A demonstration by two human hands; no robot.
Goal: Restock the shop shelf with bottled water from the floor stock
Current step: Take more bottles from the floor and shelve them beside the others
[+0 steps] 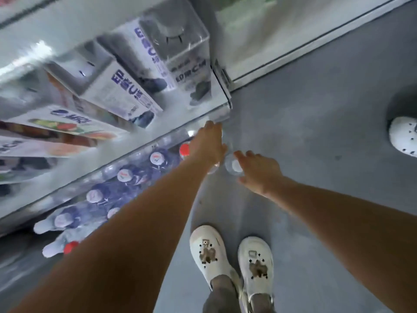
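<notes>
Clear water bottles stand on the grey floor by the shelf's end; one with a white cap (234, 166) shows between my hands. My left hand (208, 143) reaches down over the bottles beside it, back of the hand up, so its grip is hidden. My right hand (258, 171) hovers with fingers spread right next to the white-capped bottle, thumb near its cap. The lowest shelf holds a row of bottled water (125, 176) with white caps and blue labels, plus two red-capped ones (185, 149). The image is motion-blurred.
A white shelf edge (108, 167) runs diagonally above the bottle row, with boxed goods (117, 93) on it. My white shoes (209, 251) stand on the grey floor (316, 143). Another person's white shoe (404, 136) is at the right edge.
</notes>
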